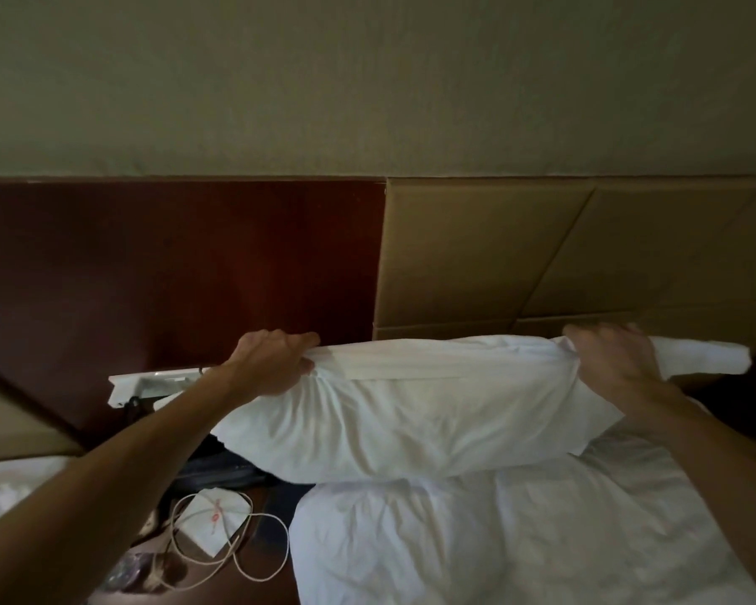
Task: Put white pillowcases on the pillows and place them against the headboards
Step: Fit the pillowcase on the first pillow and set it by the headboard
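At the far left, below and outside the left forearm, a strip of a second bed (5, 486) with white linen is seen, and above it a tan padded panel (14, 425) is partly shown. Beneath the left forearm a dark desk (276, 499) between the beds is occupied by a folded white face mask (212, 524) and a looped pale cord (236, 556) (the cord is laid over and around the mask). Just beyond the left wrist a white wall fitting (158, 379) is fixed to the dark red-brown wood panel (171, 264).

The left hand (273, 364) is closed over the upper left corner of the pillow (389, 425), with the fingers curled over the top edge and the fabric bunched under them. The pillow is already covered by the white pillowcase (411, 364), whose folded hem is stretched as a band between the two hands. The pillow is held lengthwise along the head of the bed, with its lower side resting on the white duvet (520, 539); its top edge is level with the bottom of the tan padded headboard (542, 255), though contact with the headboard cannot be told.

The right hand (612, 355) is clamped on the upper right end of the pillow, palm down, and past it, farther right, a loose flap of pillowcase (703, 355) is left projecting. The pale wall (367, 80) is seen above both hands.
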### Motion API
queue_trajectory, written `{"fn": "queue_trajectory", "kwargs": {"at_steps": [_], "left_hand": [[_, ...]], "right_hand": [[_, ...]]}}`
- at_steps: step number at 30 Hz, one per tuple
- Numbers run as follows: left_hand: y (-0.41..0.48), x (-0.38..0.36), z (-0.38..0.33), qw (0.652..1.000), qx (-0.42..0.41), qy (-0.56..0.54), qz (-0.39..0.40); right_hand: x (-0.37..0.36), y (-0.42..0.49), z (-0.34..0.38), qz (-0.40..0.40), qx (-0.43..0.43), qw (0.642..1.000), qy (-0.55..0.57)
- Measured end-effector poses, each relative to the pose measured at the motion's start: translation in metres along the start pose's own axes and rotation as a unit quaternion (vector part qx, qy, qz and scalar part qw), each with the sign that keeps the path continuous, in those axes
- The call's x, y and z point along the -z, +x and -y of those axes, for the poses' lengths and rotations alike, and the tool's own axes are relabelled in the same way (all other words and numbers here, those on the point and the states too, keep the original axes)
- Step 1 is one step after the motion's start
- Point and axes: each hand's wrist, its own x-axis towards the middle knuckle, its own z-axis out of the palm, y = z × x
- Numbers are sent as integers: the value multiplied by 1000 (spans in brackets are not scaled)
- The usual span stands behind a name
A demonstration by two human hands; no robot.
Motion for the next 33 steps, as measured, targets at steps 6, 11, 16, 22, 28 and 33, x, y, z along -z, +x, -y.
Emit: {"fn": "queue_trajectory", "kwargs": {"at_steps": [6, 11, 16, 22, 28, 33], "left_hand": [[8, -38, 19, 999, 42, 16, -15], [29, -60, 25, 993, 68, 22, -90], [62, -65, 28, 988, 75, 25, -134], [89, -75, 30, 982, 84, 20, -168], [96, -86, 20, 983, 71, 28, -167], [97, -107, 11, 985, 119, 19, -123]], "right_hand": [[-12, 9, 35, 40, 13, 999, 6], [-36, 39, 52, -2, -7, 1000, 18], [-49, 83, 53, -15, -8, 1000, 16], [-68, 119, 55, -97, -5, 992, 84], [-98, 107, 53, -89, -6, 992, 92], [-102, 115, 67, -53, -25, 996, 66]]}}
